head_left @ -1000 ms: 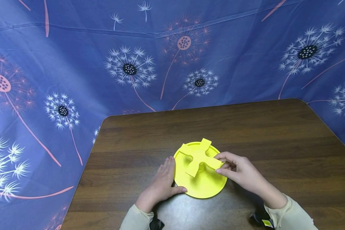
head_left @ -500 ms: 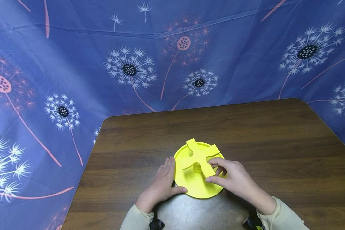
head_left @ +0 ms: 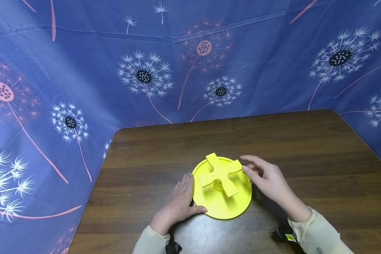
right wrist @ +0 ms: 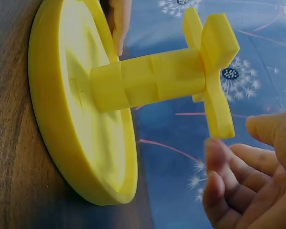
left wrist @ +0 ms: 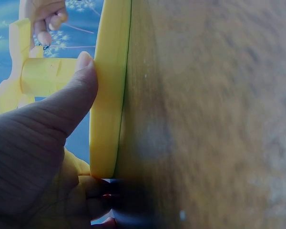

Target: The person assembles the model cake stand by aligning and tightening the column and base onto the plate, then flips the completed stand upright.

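Note:
A yellow round base (head_left: 220,210) with a raised rim lies flat on the table. From its middle rises a thick ridged yellow post (right wrist: 148,78), topped by a yellow four-armed cross-shaped handle (head_left: 220,173). My left hand (head_left: 179,203) holds the base at its left edge, thumb over the near rim and fingers along the side. Beside the handle's far right arm is my right hand (head_left: 268,178), with thumb and fingers apart. In the right wrist view, a fingertip sits right at that arm's end, and the thumb (right wrist: 264,126) stands away from it.
A dark wood-grain table (head_left: 162,151) extends around the base. Behind it hangs a blue cloth (head_left: 266,63) printed with dandelions. A dark strap with a yellow label (head_left: 290,237) is at my right wrist.
The handle turned clockwise with my right hand on one arm. My right hand then let go of that arm and moved up to the far right arm. The left hand stayed put.

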`<action>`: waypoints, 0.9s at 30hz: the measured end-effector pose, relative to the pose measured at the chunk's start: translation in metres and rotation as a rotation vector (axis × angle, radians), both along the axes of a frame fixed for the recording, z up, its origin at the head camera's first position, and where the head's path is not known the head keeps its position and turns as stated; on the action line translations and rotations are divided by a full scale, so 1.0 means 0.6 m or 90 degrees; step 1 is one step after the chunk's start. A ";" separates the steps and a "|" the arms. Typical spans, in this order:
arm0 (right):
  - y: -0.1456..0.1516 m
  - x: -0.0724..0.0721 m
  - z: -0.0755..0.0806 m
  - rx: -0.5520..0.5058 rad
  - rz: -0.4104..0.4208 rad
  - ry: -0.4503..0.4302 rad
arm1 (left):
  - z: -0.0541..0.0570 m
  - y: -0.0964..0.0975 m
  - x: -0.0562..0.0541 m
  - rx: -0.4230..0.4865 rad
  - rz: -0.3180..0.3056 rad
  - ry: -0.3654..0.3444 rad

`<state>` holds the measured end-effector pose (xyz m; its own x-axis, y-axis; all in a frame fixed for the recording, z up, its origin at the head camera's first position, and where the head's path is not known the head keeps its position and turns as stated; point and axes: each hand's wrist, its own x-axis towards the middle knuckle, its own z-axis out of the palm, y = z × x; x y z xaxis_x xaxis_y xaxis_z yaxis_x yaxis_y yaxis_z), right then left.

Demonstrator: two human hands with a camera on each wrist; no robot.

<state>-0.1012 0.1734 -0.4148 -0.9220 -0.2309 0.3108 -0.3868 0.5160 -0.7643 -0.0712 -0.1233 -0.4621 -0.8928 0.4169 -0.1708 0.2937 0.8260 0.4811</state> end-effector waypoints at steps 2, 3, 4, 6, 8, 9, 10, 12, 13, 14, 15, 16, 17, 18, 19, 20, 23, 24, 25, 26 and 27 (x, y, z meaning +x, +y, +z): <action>0.001 -0.006 -0.004 -0.003 0.032 -0.042 | 0.000 0.000 0.000 0.000 0.001 0.000; 0.001 -0.007 -0.006 -0.006 0.047 -0.060 | 0.000 -0.001 0.001 0.000 0.001 0.000; 0.001 -0.009 -0.007 -0.007 0.058 -0.074 | 0.000 -0.001 0.001 0.001 0.001 0.000; 0.001 -0.010 -0.009 -0.010 0.067 -0.096 | -0.001 -0.001 0.001 0.004 0.000 0.000; 0.003 -0.009 -0.011 -0.012 0.068 -0.105 | -0.001 -0.001 0.001 0.007 -0.001 0.001; 0.004 -0.008 -0.011 -0.013 0.070 -0.107 | -0.001 -0.001 0.001 0.007 -0.002 0.000; 0.006 -0.007 -0.011 -0.015 0.071 -0.110 | -0.001 -0.001 0.001 0.008 -0.002 0.001; 0.008 -0.005 -0.012 -0.022 0.078 -0.115 | -0.001 -0.001 0.001 0.008 -0.001 0.001; 0.010 -0.003 -0.012 -0.024 0.081 -0.116 | -0.001 -0.001 0.001 0.008 -0.001 0.001; 0.012 -0.001 -0.012 -0.027 0.083 -0.116 | -0.001 -0.001 0.000 0.009 -0.001 0.001; 0.013 0.001 -0.012 -0.028 0.084 -0.115 | -0.001 -0.001 0.001 0.009 0.000 -0.001; 0.015 0.003 -0.013 -0.029 0.084 -0.113 | -0.001 -0.001 0.001 0.010 0.000 -0.003; 0.016 0.006 -0.013 -0.028 0.083 -0.109 | 0.000 -0.001 0.001 0.010 0.001 -0.005; 0.017 0.008 -0.013 -0.026 0.082 -0.104 | 0.000 -0.001 0.001 0.010 0.002 -0.007; 0.017 0.011 -0.014 -0.023 0.082 -0.099 | 0.000 -0.001 0.001 0.009 0.002 -0.008; 0.018 0.014 -0.014 -0.020 0.084 -0.092 | 0.000 -0.001 0.001 0.008 0.003 -0.009; 0.015 0.021 -0.013 -0.014 0.096 -0.076 | -0.001 -0.001 0.001 0.006 0.002 -0.008; 0.013 0.023 -0.013 -0.013 0.102 -0.072 | -0.001 -0.001 0.001 0.005 0.001 -0.006; 0.011 0.026 -0.013 -0.012 0.108 -0.067 | -0.001 -0.001 0.001 0.004 0.001 -0.005; 0.009 0.028 -0.013 -0.007 0.111 -0.060 | -0.001 -0.001 0.001 0.003 0.001 -0.005; 0.005 0.031 -0.013 -0.003 0.113 -0.052 | -0.001 -0.001 0.001 0.004 0.000 -0.004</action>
